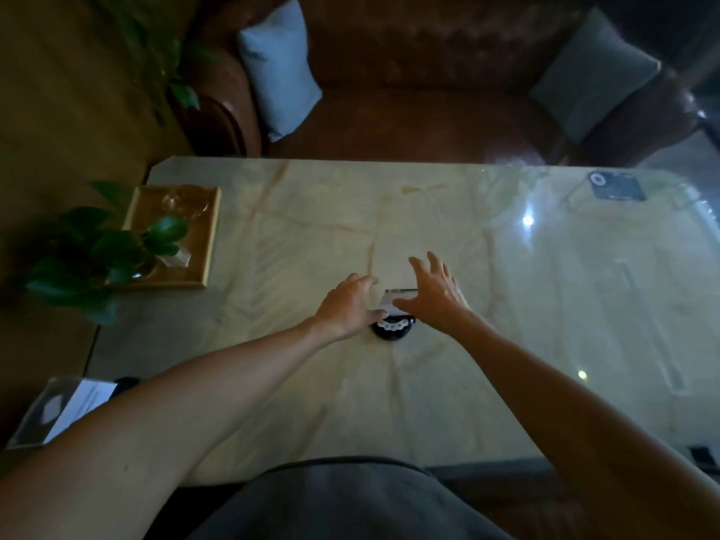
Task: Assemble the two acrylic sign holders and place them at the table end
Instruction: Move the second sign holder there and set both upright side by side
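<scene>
The left hand point(346, 305) and right hand point(436, 294) cover most of the clear sign panel point(397, 298) and part of its black base point(391, 330); their grip cannot be told. At eight o'clock a forearm hides part of a second sign holder point(58, 411). Print on the card point(617, 185) at two o'clock is too small to read.

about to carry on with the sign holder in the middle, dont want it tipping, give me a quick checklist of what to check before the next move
1. Black round base flat on the table: ok.
2. Clear panel seated in the base: cannot tell, too transparent and partly hidden.
3. Left hand steadying the holder: ok, fingers at its left side.
4. Right hand gripping the panel: not ok, fingers are spread.
5. Second sign holder at the near left edge assembled: cannot tell, arm covers it.
</scene>
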